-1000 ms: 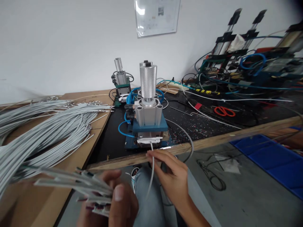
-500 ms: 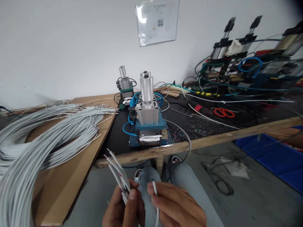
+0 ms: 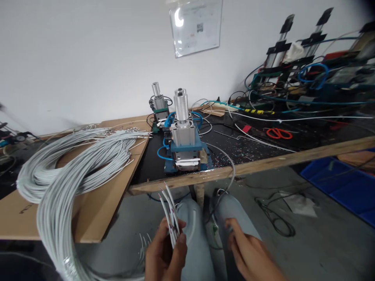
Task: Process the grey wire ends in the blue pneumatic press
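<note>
- Your L hand [image 3: 164,249]: grip closed round a small bunch of cable ends [image 3: 170,210], thumb on one side, fingers curled on the other; the white tips fan up out of it, a few showing reddish bits.
- Your R hand [image 3: 249,248]: off to the side, apart from the L, thumb & fingers bent in close together. Too blurred there to tell if the grip has anything.
- Handling (my guess): each cable's light, smooth, springy rather than floppy, so a loose bunch may splay or slide. Tips prob. the delicate bit; best hold is on the white jacket, a little back from the ends.
- L of you: the big cable bundle [image 3: 68,183], looped on the cardboard [image 3: 13,222] & draped over its near edge, w/ a clear wrap [image 3: 70,267] round the hanging part. Prob. heavy as a lot; take it at the wrap.
- Ahead, beyond your hands: the near press [image 3: 184,134] stands upright by the front edge of the bench [image 3: 150,166], blue tube [image 3: 161,154] at its side; a second press [image 3: 159,103] behind, to the L.
- Far R: red-handled scissors [image 3: 279,134] lying on the bench.
</note>
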Available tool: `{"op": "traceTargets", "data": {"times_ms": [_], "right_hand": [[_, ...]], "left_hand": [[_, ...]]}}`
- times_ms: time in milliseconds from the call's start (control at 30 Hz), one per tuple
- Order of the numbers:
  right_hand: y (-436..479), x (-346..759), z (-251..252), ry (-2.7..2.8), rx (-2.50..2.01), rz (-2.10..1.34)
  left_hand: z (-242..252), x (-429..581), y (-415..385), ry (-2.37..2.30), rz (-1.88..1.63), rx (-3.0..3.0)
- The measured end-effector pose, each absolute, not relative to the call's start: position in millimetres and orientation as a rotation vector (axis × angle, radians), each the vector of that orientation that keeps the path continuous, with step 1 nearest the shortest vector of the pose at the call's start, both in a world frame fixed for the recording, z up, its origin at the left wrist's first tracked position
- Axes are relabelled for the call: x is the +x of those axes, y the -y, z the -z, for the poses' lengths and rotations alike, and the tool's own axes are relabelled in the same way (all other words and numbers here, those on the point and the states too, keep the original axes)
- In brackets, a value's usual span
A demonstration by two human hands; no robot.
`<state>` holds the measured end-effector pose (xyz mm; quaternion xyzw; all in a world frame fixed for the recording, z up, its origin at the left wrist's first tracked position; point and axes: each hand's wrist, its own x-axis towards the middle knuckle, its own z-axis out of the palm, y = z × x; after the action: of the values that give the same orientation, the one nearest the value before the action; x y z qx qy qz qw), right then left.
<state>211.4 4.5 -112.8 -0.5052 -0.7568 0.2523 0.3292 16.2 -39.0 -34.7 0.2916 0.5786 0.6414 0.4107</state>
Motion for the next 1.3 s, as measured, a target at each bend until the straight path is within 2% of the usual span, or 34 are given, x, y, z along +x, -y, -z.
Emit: {"op": "traceTargets", "data": {"times_ms": [200,333,467,600,767,1000,1200,1300], "right_hand": [[8,174,53,1.753,-1.047,-1.007],[4,144,28,1.691,-0.85,-0.912],[1,139,34,1.618,-0.838,-0.874],[8,141,47,1.365,-0.832,-1.191],[17,144,57,1.363,-0.875,-1.448],[12,154,61,1.669,-0.882,-1.305],[-8,180,36,2.067,-0.715,-1.083],[-12,186,34,2.095,-0.624,-0.917]], "left_hand": [[49,18,47,-1.47,-1.563,0.996],[62,17,50,-1.427,-1.513,1.124],[61,15,49,-1.501,-1.551,1.117],[50,15,46,-1.591,-1.726,0.972],[38,16,46,-1.598,-1.483,1.006],[32,8,44,-1.531,-1.429,1.048],[50,12,40,-1.619,-1.308,1.589],[49,15,38,-1.6,-1.21,1.639]]}}
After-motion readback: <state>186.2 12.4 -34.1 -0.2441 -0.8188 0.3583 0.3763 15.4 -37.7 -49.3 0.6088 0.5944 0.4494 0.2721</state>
